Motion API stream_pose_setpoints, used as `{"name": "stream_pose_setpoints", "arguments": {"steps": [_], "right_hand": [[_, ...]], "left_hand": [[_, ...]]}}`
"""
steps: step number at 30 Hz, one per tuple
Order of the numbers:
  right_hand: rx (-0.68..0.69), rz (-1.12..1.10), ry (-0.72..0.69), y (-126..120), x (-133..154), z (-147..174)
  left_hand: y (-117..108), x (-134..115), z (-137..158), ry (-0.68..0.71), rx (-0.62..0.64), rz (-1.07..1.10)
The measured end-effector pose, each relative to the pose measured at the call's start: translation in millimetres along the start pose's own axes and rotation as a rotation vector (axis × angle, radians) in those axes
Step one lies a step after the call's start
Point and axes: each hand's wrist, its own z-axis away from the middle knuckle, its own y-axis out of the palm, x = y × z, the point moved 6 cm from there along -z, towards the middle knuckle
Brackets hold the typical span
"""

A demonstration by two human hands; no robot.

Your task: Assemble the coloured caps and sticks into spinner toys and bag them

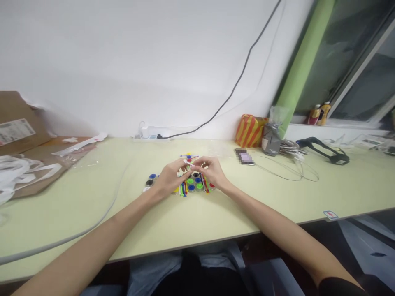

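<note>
My left hand and my right hand meet above the middle of the table, fingers bent in a pinch. Between their fingertips is a small white stick-like piece; its exact kind is too small to make out. Below them lie several small round pieces with coloured tops, among them a blue one, a green one and a black one. Thin coloured sticks lie in bunches among these. Just behind my fingers is a small piece of blue, yellow and red parts. My hands cover part of the group.
A white power strip with a dark cable lies along the wall. At left are a cardboard box and packaging. At right are a phone, a striped bag and a black headset-like frame. A grey cable crosses the left side.
</note>
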Motion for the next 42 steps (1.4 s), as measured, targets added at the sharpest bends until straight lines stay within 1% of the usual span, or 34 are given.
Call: {"name": "stream_pose_setpoints", "arguments": {"steps": [5,9,13,23,30,38,42], "right_hand": [[-0.005,-0.008,-0.029,-1,7,1],[0.02,-0.051,-0.011,-2,6,1],[0.049,-0.075,0.005,-1,2,1],[0.043,-0.067,-0.005,-2,0,1],[0.144,-0.129,0.046,4,-6,-1],[0.146,-0.111,0.026,4,-7,-1],[0.111,-0.08,0.018,5,-7,0]], "left_hand": [[-1,-1,-1,-0.037,-0.016,0.033],[2,-2,0,-0.063,-0.001,0.08],[4,-3,1,-0.063,0.013,0.086],[2,-5,0,-0.067,0.02,0.077],[2,-6,0,-0.068,0.032,0.057],[2,-5,0,-0.061,0.042,0.042],[2,-3,1,-0.057,0.054,0.05]]}}
